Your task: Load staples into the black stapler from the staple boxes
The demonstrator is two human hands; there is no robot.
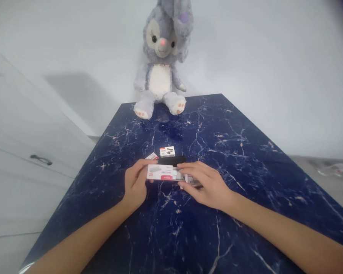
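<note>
A small white-and-red cardboard box (161, 172), printed with a grey picture, is held level just above the table. My left hand (135, 182) is closed on its left end, with thumb and fingers around the edge. At the box's right end a pale, greyish piece (179, 174) shows. My right hand (207, 182) is closed around that piece between thumb and fingers; its exact kind is unclear. Right behind the held box lies a black object (173, 160), partly covered by the hands. A second small white box (167, 151) with a red corner stands behind that.
Another red-and-white printed piece (152, 156) sticks out behind my left hand. A grey plush rabbit (161, 80) sits at the far edge of the dark blue marbled table (231, 236), against the wall. A white cabinet (25, 125) stands at the left.
</note>
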